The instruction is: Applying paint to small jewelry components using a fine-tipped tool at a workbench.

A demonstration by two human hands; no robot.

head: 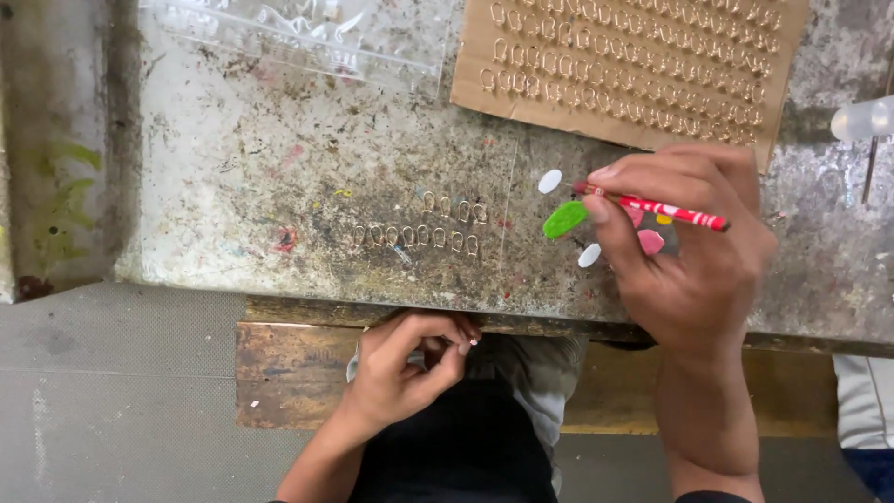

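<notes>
A red pencil [663, 210] is gripped by the right hand [689, 247] over paint dabs [564, 220] at 3 o'clock; the left hand [405, 368], at 6 o'clock, is curled loosely shut. Painting appears underway.

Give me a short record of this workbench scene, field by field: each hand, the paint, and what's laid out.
right hand: holds a red striped stick over the paint blobs
left hand: at the bench edge, pinching a tiny piece, too small to identify
paint blobs: green, white, pink
worktop: two short rows of small clear tips
cardboard sheet: many rows of tips
</notes>
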